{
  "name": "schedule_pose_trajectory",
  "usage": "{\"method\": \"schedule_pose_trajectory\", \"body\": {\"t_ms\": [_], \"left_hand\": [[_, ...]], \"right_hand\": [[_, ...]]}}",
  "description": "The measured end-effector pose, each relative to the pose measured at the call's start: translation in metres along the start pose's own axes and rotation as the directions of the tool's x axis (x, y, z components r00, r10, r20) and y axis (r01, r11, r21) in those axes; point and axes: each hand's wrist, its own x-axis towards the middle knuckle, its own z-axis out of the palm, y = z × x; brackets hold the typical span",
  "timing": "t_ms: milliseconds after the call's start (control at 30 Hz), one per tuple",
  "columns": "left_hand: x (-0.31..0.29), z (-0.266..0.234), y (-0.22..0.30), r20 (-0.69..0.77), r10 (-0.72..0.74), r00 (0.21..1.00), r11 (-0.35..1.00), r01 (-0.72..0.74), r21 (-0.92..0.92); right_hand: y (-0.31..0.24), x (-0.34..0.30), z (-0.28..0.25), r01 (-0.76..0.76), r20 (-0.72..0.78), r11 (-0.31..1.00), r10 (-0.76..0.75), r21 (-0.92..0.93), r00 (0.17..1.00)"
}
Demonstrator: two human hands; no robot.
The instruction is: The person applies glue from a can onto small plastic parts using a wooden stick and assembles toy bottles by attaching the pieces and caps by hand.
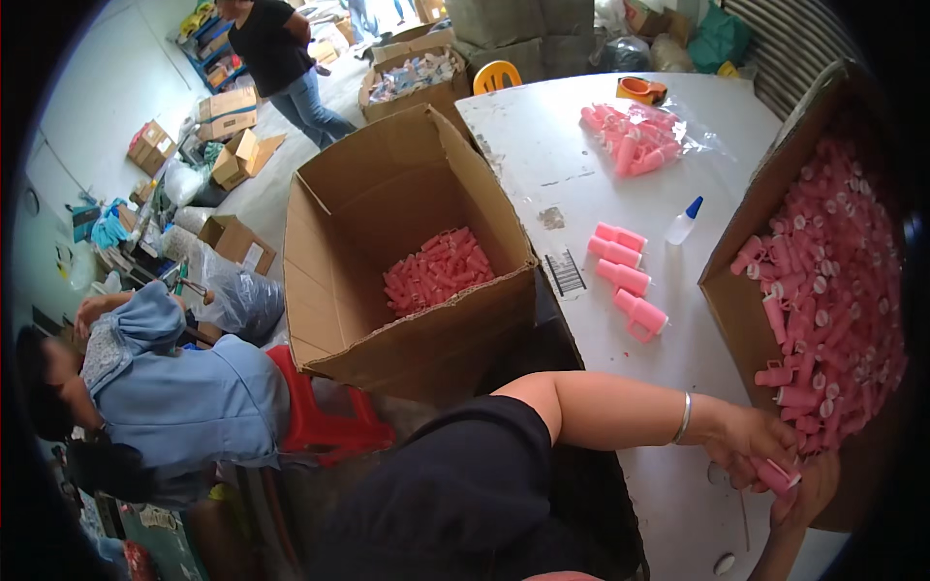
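Both hands are together at the lower right, over the near part of the white table [542, 174]. Between them is a small pink tumbler-shaped piece [774, 473] with a pale end. My left hand [751, 441], with a silver bangle at its wrist, grips the piece from the left. On the other side, my right hand [812, 487] has its fingers closed around the pale end. Just beyond them, a cardboard box [738, 290] heaped with similar pink pieces [823, 281] lies tipped toward me. Several pink pieces [620, 261], one showing a side handle, lie in a row on the table.
A small glue bottle [683, 225] with a blue cap lies near the row. Farther back are a clear bag of pink pieces [635, 140] and an orange tape dispenser [641, 90]. A large carton [417, 344] holds more pink pieces. One person [194, 392] sits left; another [281, 58] stands behind.
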Motion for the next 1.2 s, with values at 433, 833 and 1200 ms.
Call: {"method": "schedule_pose_trajectory", "body": {"t_ms": [433,833,1200], "left_hand": [[-0.010,0.009,0.004,-0.055,0.154,0.987,0.976,-0.143,0.167],[-0.008,-0.001,-0.002,0.077,0.499,0.863,0.751,-0.475,0.458],[-0.014,-0.002,0.007,0.181,0.550,0.815,0.094,-0.276,0.956]], "right_hand": [[-0.022,0.019,0.006,-0.216,-0.034,0.941,0.232,0.260,0.972],[-0.056,0.016,-0.030,-0.568,-0.010,0.763,0.600,0.307,0.800],[-0.077,0.017,-0.023,-0.572,-0.122,0.666,0.696,0.479,0.708]]}}
